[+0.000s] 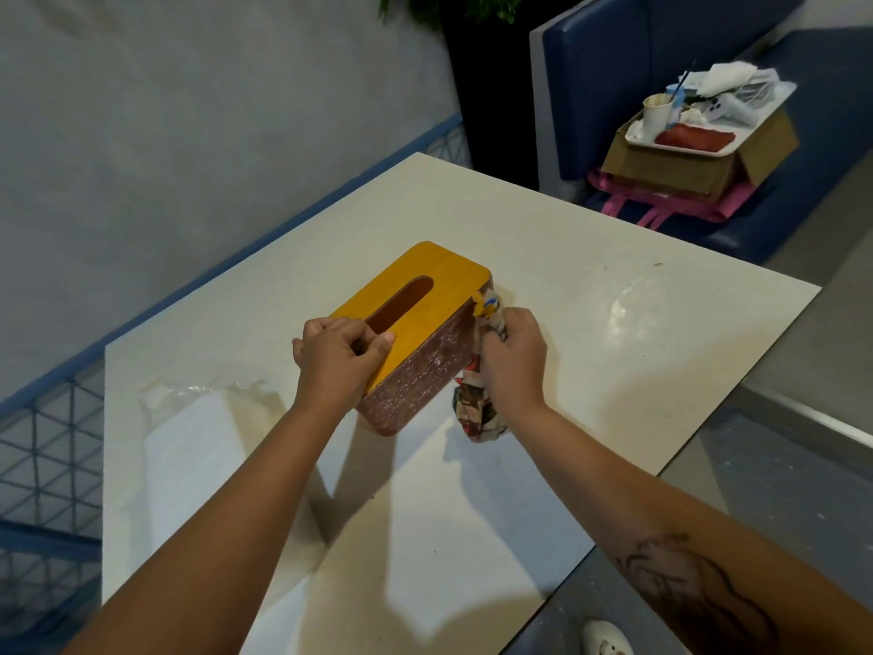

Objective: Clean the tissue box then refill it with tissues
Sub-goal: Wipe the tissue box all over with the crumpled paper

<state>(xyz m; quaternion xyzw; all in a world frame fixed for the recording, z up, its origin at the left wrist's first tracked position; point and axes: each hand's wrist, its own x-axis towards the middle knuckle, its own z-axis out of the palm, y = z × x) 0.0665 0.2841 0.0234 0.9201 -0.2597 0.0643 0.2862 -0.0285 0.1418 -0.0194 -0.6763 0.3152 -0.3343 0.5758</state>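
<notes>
Head view: cleaning underway, refill not begun.
Left hand clamps the yellow-lidded, speckled brown tissue box on the white counter; right hand, fisted around a patterned cloth, rubs its side; a plastic-wrapped white tissue pack waits near the counter's left edge.

Dim, soft — overhead glare, wide-angle warp.

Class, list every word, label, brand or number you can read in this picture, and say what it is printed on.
None can be read.
Cloth in the right hand: coloured print, no letters legible.
Tissue box: plain lid, speckled side, no label.
Items on the far tray: too small and blurred.
</notes>
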